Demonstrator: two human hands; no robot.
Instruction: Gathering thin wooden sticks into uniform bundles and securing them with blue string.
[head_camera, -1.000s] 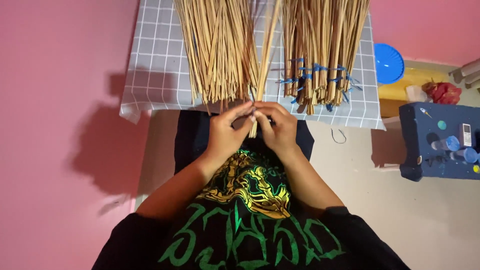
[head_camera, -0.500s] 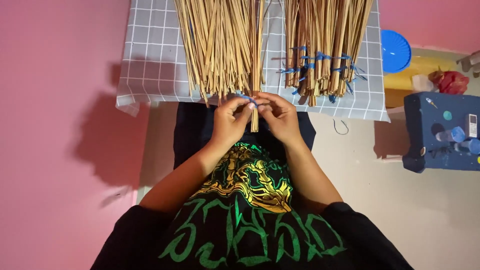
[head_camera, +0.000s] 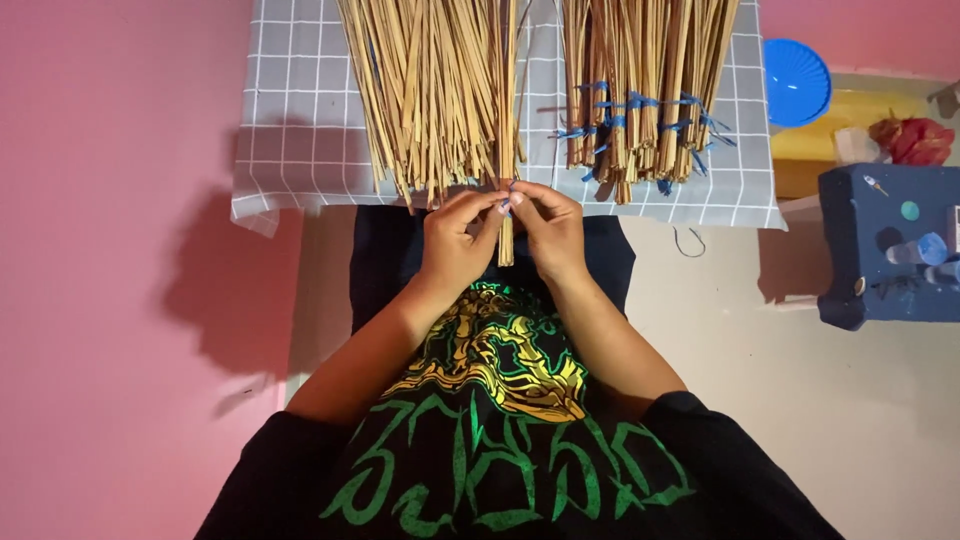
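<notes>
At the bench (head_camera: 300, 150) edge, left hand (head_camera: 455, 240) and right hand (head_camera: 550, 230) are pinching together on a small bundle of sticks (head_camera: 506, 215), working a blue tie (head_camera: 508, 203) around it. Tied bundles (head_camera: 640, 100) are lying done on the right; a big loose pile (head_camera: 430, 90) is waiting untied.

The loose pale-yellow dry straw sticks (head_camera: 435, 90) look matt, fibrous and rough; the tied bundles of the same straw (head_camera: 640, 90) are bound with thin, slightly shiny blue plastic strips (head_camera: 640, 102). Under them lies a soft matt grey cloth with a white grid (head_camera: 300, 130). The round blue plastic bowl (head_camera: 795, 80) looks smooth and glossy.
</notes>
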